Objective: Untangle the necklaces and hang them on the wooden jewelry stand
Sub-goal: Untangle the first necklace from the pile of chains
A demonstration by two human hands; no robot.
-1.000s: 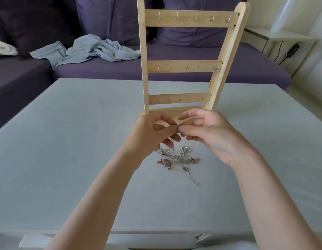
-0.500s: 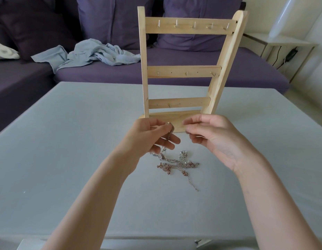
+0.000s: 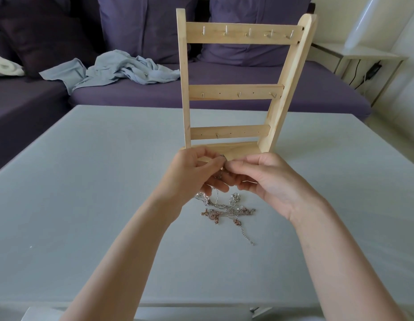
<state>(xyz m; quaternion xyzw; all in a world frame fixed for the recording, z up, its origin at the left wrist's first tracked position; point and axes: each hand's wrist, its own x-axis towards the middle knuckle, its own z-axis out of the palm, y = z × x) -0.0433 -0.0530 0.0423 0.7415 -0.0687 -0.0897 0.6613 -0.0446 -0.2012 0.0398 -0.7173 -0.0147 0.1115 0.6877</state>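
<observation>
A tangle of silver and rose-coloured necklaces [image 3: 226, 210] lies on the grey table [image 3: 85, 205], one thin chain rising from it up into my hands. My left hand [image 3: 194, 174] and my right hand [image 3: 268, 181] meet fingertip to fingertip just above the heap, both pinching the top end of that chain. Right behind them stands the wooden jewelry stand [image 3: 238, 91], upright, with three crossbars carrying small metal hooks; nothing hangs on any hook. My hands cover the front edge of the stand's base.
A purple sofa [image 3: 224, 98] runs behind the table, with a crumpled light-blue cloth [image 3: 118, 70] on its seat. A white side table [image 3: 368, 59] with a dark cable stands at the far right.
My hands drew a little apart half a second ago and have closed together again on the chain. The view has tilted slightly, so the stand sits lower in the frame.
</observation>
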